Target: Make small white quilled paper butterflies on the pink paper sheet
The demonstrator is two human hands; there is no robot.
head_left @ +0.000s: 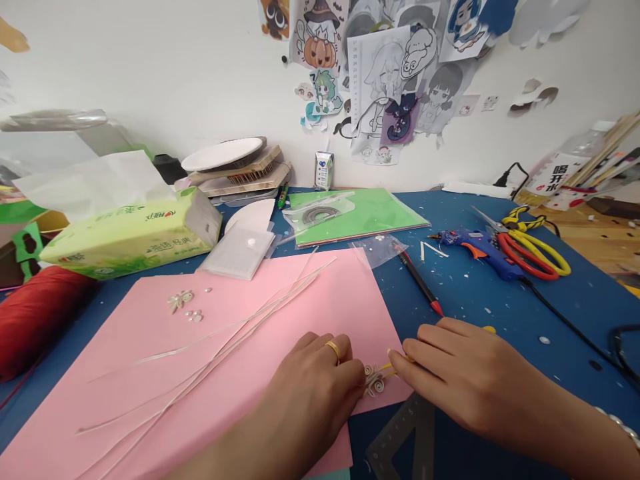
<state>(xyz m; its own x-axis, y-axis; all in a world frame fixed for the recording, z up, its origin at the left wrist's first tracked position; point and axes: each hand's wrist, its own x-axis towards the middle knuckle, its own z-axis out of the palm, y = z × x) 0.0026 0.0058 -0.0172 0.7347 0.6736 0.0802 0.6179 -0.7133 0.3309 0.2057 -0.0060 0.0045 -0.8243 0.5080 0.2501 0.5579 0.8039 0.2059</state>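
My left hand (320, 377), with a ring on one finger, pinches a small ornament of curled pale strips (374, 381) at the lower right of the pink paper (330, 300). My right hand (465, 373) is closed around a thin yellow tool (387, 366); its tip reaches the ornament, and a yellow end shows behind the hand. My palm hides most of it, so its kind is unclear. Long pale strips (240, 327) lie across the paper. To their left sit another curled piece (180, 301) and several pearl beads (195, 315).
A dark set square (425, 433) lies below my right hand. Further back are a black pen (420, 280), blue glue gun (480, 250), scissors (530, 253) and green sheets (390, 210). A tissue pack (135, 233) and red thread spool (43, 317) stand left.
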